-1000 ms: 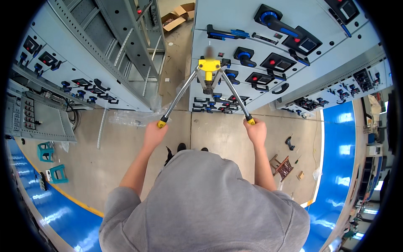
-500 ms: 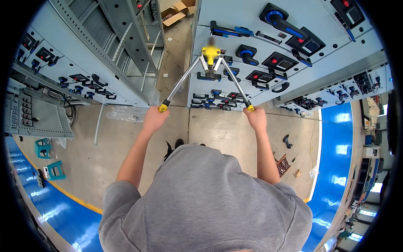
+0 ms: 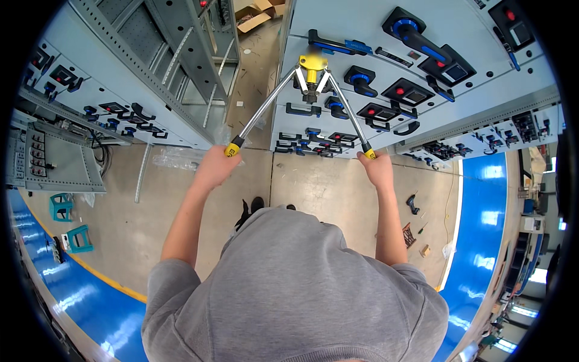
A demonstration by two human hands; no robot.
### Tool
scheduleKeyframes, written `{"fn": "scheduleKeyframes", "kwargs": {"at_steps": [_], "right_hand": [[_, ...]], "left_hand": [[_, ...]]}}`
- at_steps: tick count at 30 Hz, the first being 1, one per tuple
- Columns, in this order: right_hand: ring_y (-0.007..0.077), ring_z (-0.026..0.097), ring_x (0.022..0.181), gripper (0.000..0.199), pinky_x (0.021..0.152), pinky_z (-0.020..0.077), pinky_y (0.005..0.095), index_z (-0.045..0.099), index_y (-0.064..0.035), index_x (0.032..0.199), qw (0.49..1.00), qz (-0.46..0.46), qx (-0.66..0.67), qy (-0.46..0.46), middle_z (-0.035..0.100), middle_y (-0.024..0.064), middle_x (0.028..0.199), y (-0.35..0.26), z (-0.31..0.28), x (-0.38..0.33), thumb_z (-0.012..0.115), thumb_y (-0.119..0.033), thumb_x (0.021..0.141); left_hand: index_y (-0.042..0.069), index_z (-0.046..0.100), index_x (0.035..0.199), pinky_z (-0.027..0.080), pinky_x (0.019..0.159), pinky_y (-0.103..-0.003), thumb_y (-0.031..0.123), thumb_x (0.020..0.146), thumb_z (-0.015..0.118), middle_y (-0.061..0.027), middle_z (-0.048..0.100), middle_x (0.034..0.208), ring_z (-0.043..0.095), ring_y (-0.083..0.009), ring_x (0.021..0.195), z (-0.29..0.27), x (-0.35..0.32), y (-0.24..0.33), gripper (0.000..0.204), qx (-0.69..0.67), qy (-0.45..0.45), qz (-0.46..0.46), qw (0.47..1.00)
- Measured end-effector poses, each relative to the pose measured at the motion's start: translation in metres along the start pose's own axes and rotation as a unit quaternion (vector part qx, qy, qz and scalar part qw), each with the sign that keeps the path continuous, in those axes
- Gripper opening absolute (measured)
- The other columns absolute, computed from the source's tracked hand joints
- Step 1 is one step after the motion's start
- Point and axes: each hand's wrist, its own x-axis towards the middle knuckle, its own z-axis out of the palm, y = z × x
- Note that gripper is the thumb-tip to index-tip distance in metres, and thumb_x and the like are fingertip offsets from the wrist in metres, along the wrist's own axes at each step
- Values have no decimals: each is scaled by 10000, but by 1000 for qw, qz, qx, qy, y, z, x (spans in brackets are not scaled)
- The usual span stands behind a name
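I hold a long two-handled riveter [image 3: 312,67] with a yellow head and chrome arms spread into a wide V. My left hand [image 3: 214,166] grips the end of the left handle. My right hand [image 3: 377,169] grips the end of the right handle. The tool's dark nose presses against the pale grey front of an electrical cabinet [image 3: 356,24], between blue-and-black handles [image 3: 356,80] and small black panel meters [image 3: 414,93]. My grey sweatshirt [image 3: 295,289] fills the lower middle of the view.
A second grey cabinet row [image 3: 102,78] with an open metal frame stands on the left. Two teal stools [image 3: 60,205] sit by the blue floor strip at lower left. A dark tool [image 3: 412,204] and small parts lie on the concrete at right. Cardboard lies far up the aisle.
Both hands have risen and spread further apart, widening the handles. The yellow head sits higher on the cabinet front than a second ago.
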Motion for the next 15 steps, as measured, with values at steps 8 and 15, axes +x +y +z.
{"fn": "scheduleKeyframes", "kwargs": {"at_steps": [8, 15], "right_hand": [[197, 493, 527, 417, 562, 433, 391, 679, 28, 778, 999, 22, -28, 23, 555, 80, 573, 12, 11, -15, 787, -370, 839], [267, 609, 565, 421, 594, 478, 411, 728, 4, 801, 998, 37, -45, -4, 618, 140, 604, 15, 19, 1, 780, -414, 806]], "left_hand": [[-84, 616, 797, 462, 570, -440, 272, 828, 686, -181, 562, 600, 568, -284, 552, 32, -3, -40, 364, 27, 54, 56, 997], [-80, 609, 789, 471, 586, -446, 280, 824, 689, -198, 583, 618, 576, -286, 561, 26, 3, -36, 370, 25, 35, 27, 999]]}}
